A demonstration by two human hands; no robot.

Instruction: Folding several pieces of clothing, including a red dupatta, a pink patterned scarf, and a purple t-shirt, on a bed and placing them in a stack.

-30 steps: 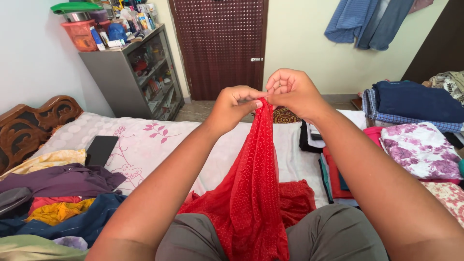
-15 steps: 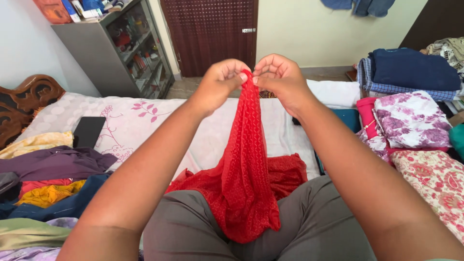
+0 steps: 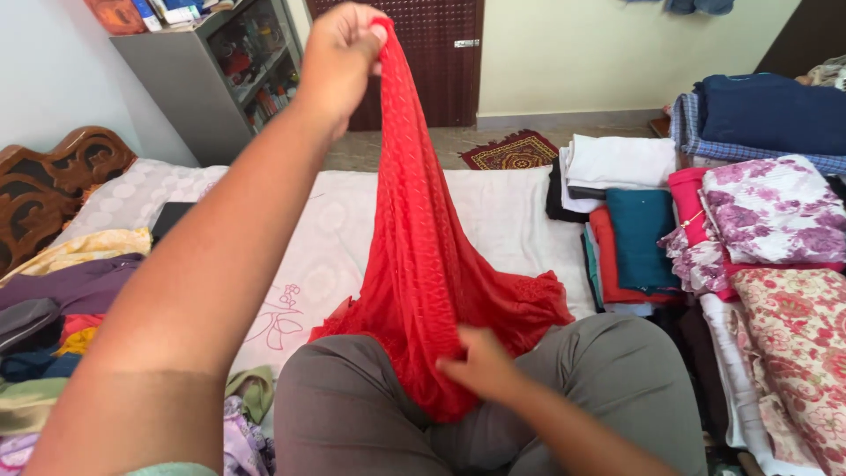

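Since the earlier frames the hands have split: both were pinched together on one end of the cloth at chest height, now one is up and one is down.

Left hand (image 3: 346, 55): raised high, fist closed on the top end of the red lace cloth (image 3: 421, 238), fabric bunched between thumb and fingers.

Right hand (image 3: 478, 361): dropped to the lap, fingers closed on the lower part of the same cloth, just above where it bunches over the grey trousers (image 3: 352, 405).

Cloth hangs as a narrow gathered strip from the left fist, widens downward, and pools across the lap and onto the near part of the bed (image 3: 511, 207). Stretched roughly upright between the two hands, slightly tilted.

Around it:
- Bed sheet pale with pink flower print, mostly bare in the middle.
- Right edge of bed: folded stacks, white pile (image 3: 621, 160) at the far end, teal and red pieces (image 3: 639, 238) beside it, floral prints (image 3: 775, 211) nearer the right edge, dark blue stack (image 3: 767, 110) behind.
- Left edge: loose heap of purple, yellow and dark clothes (image 3: 62, 291), a dark flat item (image 3: 169, 219) near the carved wooden headboard (image 3: 44, 189).
- Beyond the bed: grey shelf unit (image 3: 211, 79) far left, brown door (image 3: 441, 62), small patterned mat (image 3: 511, 150) on the floor.
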